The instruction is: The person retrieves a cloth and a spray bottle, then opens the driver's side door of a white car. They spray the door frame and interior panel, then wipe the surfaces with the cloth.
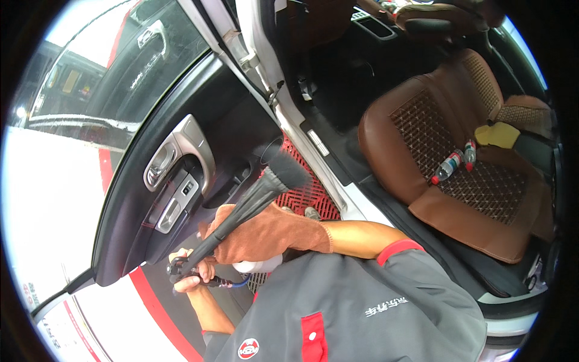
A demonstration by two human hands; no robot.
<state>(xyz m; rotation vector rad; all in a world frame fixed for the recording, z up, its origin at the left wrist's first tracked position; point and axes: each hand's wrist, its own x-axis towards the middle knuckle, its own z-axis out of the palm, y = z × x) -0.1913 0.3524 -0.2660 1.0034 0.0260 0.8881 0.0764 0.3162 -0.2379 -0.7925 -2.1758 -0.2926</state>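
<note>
My left hand [192,273] is closed around the handle of an air-powered cleaning gun [221,233] with a long black cone and a black bristle brush at its end. The brush end [289,172] points up and right, beside the lower door panel of a car, and looks blurred. A blue hose [242,283] runs from the handle. My right hand [226,226] is mostly hidden under a brown cloth or mitt [280,231] that reaches to the forearm; it lies behind the cone, and its grip cannot be seen.
The open car door [122,226] stands on the left, with a silver inner handle [163,163] and window switch [187,188]. Right of the door sill [316,167] is a brown seat [398,149] bearing two bottles [448,167] and a yellow cloth [497,135]. Red grating [325,203] covers the floor.
</note>
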